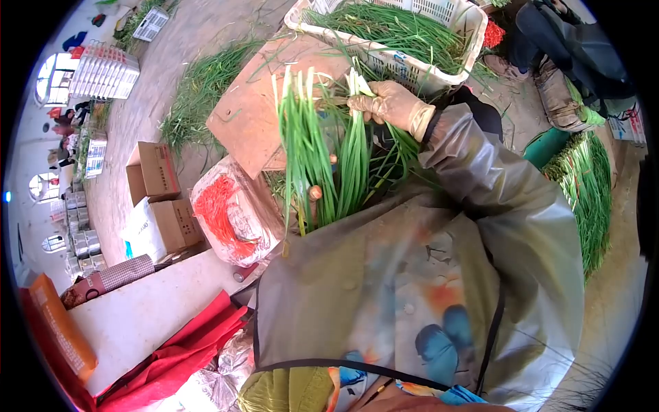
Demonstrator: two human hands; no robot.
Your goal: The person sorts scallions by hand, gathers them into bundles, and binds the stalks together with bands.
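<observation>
My right hand (392,108), in a tan glove, is closed around the pale stem ends of some green chives (354,161), whose leaves hang down toward my lap. To the left of these hangs another bunch of chives (302,147), its white ends pointing up. My left hand is mostly hidden behind this bunch; only tan fingertips (315,193) show, curled round the leaves. Under and beyond both bunches lies a brown board (240,113).
A white plastic crate (388,55) heaped with chives stands ahead. Red ties (223,209) lie on a block at left, beside cardboard boxes (152,172). Loose chives (206,93) cover the floor. A bundled pile of chives (587,192) and another person's shoe (506,69) are at right.
</observation>
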